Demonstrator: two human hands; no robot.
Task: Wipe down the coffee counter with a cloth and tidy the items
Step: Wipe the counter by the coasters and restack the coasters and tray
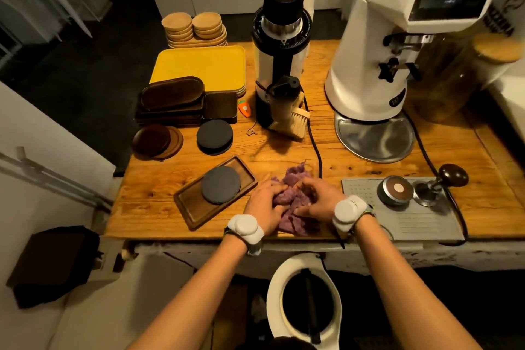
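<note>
A crumpled purple cloth (295, 179) lies on the wooden counter (159, 207) near its front edge. My left hand (265, 206) grips the cloth's left side and my right hand (316, 199) grips its right side, both with fingers curled into the fabric. Just left of my hands sits a dark wooden tray (199, 213), angled, with a round black coaster (221, 185) on it. More dark trays (170, 105), brown coasters (156, 140) and a stack of black coasters (214, 136) stand further back on the left.
A black-and-white grinder (279, 45) with a brush (294, 122) stands at centre back, a large white grinder (377, 65) at right. A grey tamping mat (412, 221) holds a tamper (443, 179) and distributor (395, 190). A yellow tray (201, 65) and wooden saucers (194, 28) are back left. A black cable (316, 150) runs past the cloth.
</note>
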